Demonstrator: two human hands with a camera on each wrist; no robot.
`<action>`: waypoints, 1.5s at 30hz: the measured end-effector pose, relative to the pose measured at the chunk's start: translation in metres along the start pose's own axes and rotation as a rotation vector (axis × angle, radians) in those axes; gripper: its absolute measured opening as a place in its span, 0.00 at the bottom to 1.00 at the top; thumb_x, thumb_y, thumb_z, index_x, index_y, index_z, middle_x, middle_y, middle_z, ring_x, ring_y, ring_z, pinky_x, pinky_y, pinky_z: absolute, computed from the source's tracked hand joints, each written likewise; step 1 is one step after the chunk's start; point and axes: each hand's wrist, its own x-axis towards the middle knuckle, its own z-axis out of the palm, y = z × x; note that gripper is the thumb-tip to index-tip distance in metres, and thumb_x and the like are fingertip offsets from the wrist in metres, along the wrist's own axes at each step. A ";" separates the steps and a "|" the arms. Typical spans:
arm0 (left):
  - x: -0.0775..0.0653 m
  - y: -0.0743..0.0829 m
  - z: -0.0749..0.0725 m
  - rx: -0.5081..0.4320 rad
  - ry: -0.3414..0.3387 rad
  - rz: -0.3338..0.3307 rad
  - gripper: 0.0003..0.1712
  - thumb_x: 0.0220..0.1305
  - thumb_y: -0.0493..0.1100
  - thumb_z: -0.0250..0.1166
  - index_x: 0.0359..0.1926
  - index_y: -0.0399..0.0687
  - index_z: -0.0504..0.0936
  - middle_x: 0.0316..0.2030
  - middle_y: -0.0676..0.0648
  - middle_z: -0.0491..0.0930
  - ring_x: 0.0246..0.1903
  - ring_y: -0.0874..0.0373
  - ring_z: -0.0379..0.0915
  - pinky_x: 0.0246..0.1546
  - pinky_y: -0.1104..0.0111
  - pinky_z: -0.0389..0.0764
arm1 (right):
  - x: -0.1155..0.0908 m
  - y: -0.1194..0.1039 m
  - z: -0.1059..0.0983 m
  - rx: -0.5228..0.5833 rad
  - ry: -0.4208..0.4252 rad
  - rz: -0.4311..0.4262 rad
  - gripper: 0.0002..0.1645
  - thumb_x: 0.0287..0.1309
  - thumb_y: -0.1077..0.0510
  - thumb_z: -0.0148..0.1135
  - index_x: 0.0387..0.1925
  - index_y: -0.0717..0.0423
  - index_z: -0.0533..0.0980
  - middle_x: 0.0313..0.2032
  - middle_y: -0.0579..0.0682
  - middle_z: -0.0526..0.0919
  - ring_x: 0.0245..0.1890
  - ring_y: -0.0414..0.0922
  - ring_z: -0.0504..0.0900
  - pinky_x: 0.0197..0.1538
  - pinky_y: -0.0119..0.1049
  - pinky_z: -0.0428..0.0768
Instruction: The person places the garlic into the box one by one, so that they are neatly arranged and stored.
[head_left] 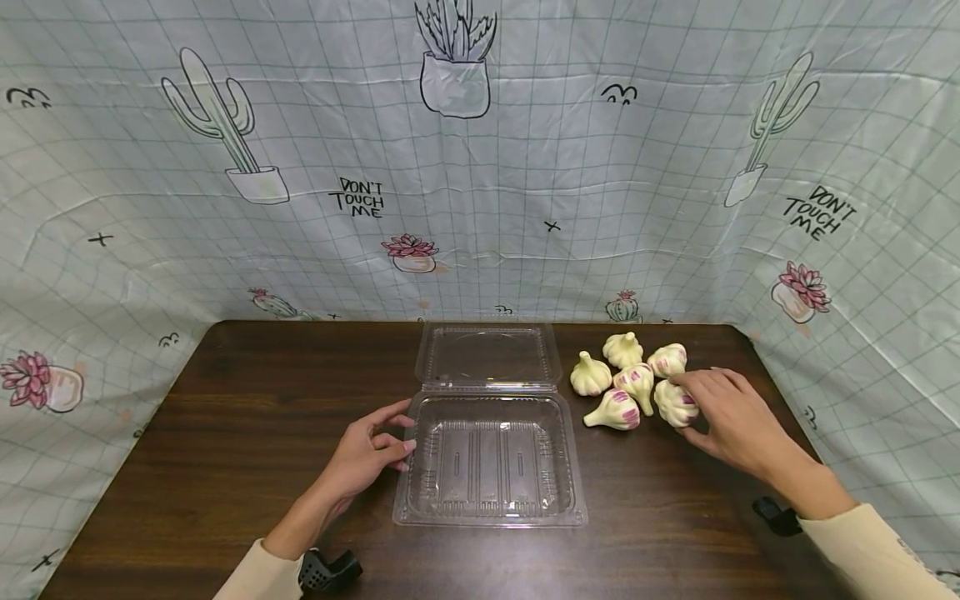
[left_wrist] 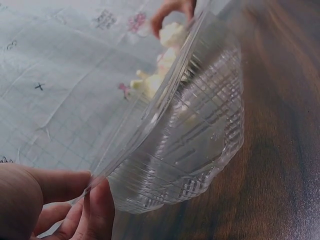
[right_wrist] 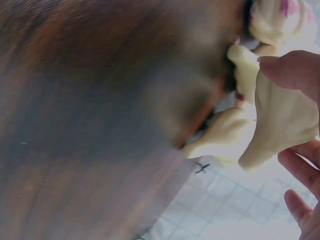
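A clear plastic clamshell container point(head_left: 491, 467) lies on the table with its lid point(head_left: 487, 354) folded back. At its left rim is my left hand point(head_left: 367, 450), and the left wrist view shows thumb and fingers pinching that rim. My right hand point(head_left: 731, 417) holds a garlic bulb point(head_left: 675, 404), the rightmost of the group, between thumb and fingers; the right wrist view shows the garlic bulb point(right_wrist: 282, 110) close up. Beside it sit several more white and purple bulbs, among them one garlic bulb point(head_left: 615, 410) nearest the container and another point(head_left: 622, 350) at the back.
The dark wooden table point(head_left: 262, 433) ends at a back edge against a printed cloth point(head_left: 480, 183) that hangs behind and at both sides. Black wrist straps point(head_left: 330, 571) show at both sleeves.
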 end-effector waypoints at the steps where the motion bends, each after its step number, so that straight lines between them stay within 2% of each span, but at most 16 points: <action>1: 0.000 0.000 0.000 0.002 0.002 0.000 0.36 0.72 0.27 0.65 0.77 0.31 0.65 0.60 0.31 0.75 0.32 0.58 0.81 0.35 0.68 0.88 | 0.002 0.000 -0.001 0.002 0.006 -0.008 0.47 0.31 0.54 0.82 0.58 0.65 0.77 0.46 0.61 0.84 0.48 0.59 0.82 0.57 0.60 0.75; 3: 0.000 0.001 0.001 0.001 0.004 -0.002 0.36 0.72 0.27 0.65 0.77 0.31 0.66 0.60 0.31 0.75 0.32 0.58 0.80 0.35 0.68 0.87 | 0.005 -0.002 -0.003 0.007 0.021 -0.023 0.42 0.38 0.51 0.77 0.57 0.65 0.77 0.46 0.61 0.84 0.48 0.59 0.82 0.58 0.60 0.74; 6: -0.001 0.001 0.001 0.002 0.009 -0.008 0.36 0.72 0.27 0.65 0.77 0.32 0.66 0.60 0.31 0.75 0.32 0.58 0.80 0.35 0.69 0.87 | 0.011 -0.005 -0.005 0.004 0.051 -0.044 0.36 0.56 0.41 0.64 0.57 0.64 0.78 0.45 0.61 0.84 0.47 0.59 0.81 0.58 0.58 0.73; 10: -0.001 0.001 0.001 0.002 0.016 -0.014 0.35 0.71 0.26 0.65 0.77 0.32 0.66 0.60 0.32 0.75 0.31 0.58 0.80 0.35 0.69 0.87 | 0.019 -0.012 -0.008 -0.004 0.086 -0.063 0.41 0.72 0.32 0.43 0.57 0.63 0.79 0.43 0.59 0.84 0.45 0.58 0.81 0.56 0.57 0.74; 12: -0.002 0.001 0.001 -0.006 0.014 -0.013 0.35 0.71 0.26 0.65 0.77 0.31 0.66 0.60 0.31 0.75 0.31 0.59 0.79 0.34 0.69 0.87 | 0.022 -0.015 -0.010 -0.004 0.094 -0.065 0.44 0.74 0.29 0.39 0.57 0.63 0.79 0.42 0.58 0.84 0.45 0.58 0.81 0.55 0.57 0.75; 16: -0.002 0.001 0.001 -0.022 0.006 -0.010 0.35 0.71 0.26 0.64 0.77 0.30 0.65 0.60 0.31 0.74 0.31 0.60 0.79 0.35 0.70 0.87 | 0.026 -0.020 -0.014 0.004 0.102 -0.072 0.45 0.75 0.27 0.38 0.56 0.62 0.80 0.44 0.58 0.84 0.46 0.59 0.81 0.58 0.55 0.74; 20: -0.001 0.000 0.001 -0.028 0.006 -0.011 0.35 0.72 0.26 0.64 0.77 0.30 0.65 0.60 0.31 0.74 0.31 0.60 0.79 0.35 0.70 0.87 | 0.032 -0.024 -0.018 0.023 0.099 -0.086 0.45 0.76 0.28 0.37 0.56 0.64 0.79 0.47 0.58 0.85 0.48 0.60 0.82 0.74 0.41 0.63; 22: -0.001 0.000 0.001 -0.027 0.006 -0.010 0.35 0.72 0.26 0.64 0.77 0.30 0.65 0.59 0.30 0.74 0.31 0.61 0.79 0.35 0.70 0.87 | 0.035 -0.028 -0.020 0.028 0.094 -0.093 0.45 0.76 0.29 0.37 0.57 0.65 0.79 0.48 0.59 0.86 0.50 0.60 0.83 0.76 0.40 0.60; 24: -0.001 -0.001 0.002 -0.026 0.009 -0.012 0.35 0.71 0.26 0.64 0.77 0.30 0.66 0.59 0.30 0.74 0.31 0.60 0.79 0.35 0.70 0.87 | 0.038 -0.031 -0.022 0.032 0.095 -0.102 0.44 0.76 0.30 0.37 0.57 0.64 0.78 0.48 0.59 0.86 0.49 0.60 0.84 0.73 0.45 0.64; 28: -0.002 -0.001 0.001 -0.028 0.008 -0.017 0.35 0.72 0.26 0.64 0.77 0.31 0.66 0.59 0.31 0.74 0.32 0.60 0.79 0.35 0.70 0.87 | 0.045 -0.037 -0.025 0.035 0.100 -0.120 0.42 0.76 0.31 0.39 0.60 0.62 0.79 0.49 0.56 0.86 0.49 0.57 0.84 0.61 0.55 0.72; 31: -0.002 -0.002 0.000 -0.025 0.001 -0.014 0.35 0.72 0.26 0.64 0.77 0.31 0.65 0.60 0.31 0.74 0.32 0.59 0.79 0.35 0.70 0.87 | 0.050 -0.040 -0.027 0.033 0.097 -0.137 0.38 0.73 0.34 0.48 0.61 0.61 0.79 0.50 0.55 0.86 0.48 0.56 0.84 0.58 0.58 0.75; 33: -0.002 -0.002 0.000 -0.020 -0.001 -0.010 0.35 0.72 0.27 0.64 0.77 0.31 0.65 0.60 0.31 0.74 0.32 0.59 0.79 0.35 0.70 0.87 | 0.054 -0.043 -0.028 0.030 0.087 -0.146 0.36 0.64 0.38 0.60 0.61 0.61 0.79 0.50 0.55 0.86 0.48 0.56 0.84 0.58 0.58 0.76; 35: -0.002 -0.002 0.000 -0.017 -0.002 -0.007 0.35 0.72 0.27 0.64 0.77 0.31 0.65 0.60 0.31 0.74 0.32 0.59 0.79 0.35 0.70 0.87 | 0.059 -0.045 -0.029 0.033 0.071 -0.149 0.39 0.51 0.43 0.71 0.60 0.62 0.78 0.49 0.55 0.86 0.48 0.56 0.84 0.58 0.57 0.76; 38: -0.002 -0.002 0.000 -0.016 -0.003 -0.002 0.35 0.72 0.27 0.65 0.77 0.30 0.65 0.60 0.31 0.74 0.31 0.59 0.79 0.35 0.70 0.87 | 0.067 -0.050 -0.030 0.031 0.060 -0.158 0.45 0.35 0.47 0.81 0.57 0.61 0.77 0.48 0.54 0.86 0.48 0.56 0.84 0.59 0.54 0.76; 45: -0.001 -0.002 0.001 -0.018 -0.002 -0.007 0.35 0.72 0.27 0.65 0.77 0.31 0.65 0.60 0.31 0.74 0.32 0.59 0.79 0.35 0.70 0.87 | 0.082 -0.061 -0.029 0.055 0.081 -0.208 0.41 0.35 0.48 0.82 0.55 0.57 0.81 0.48 0.50 0.85 0.49 0.54 0.84 0.58 0.54 0.78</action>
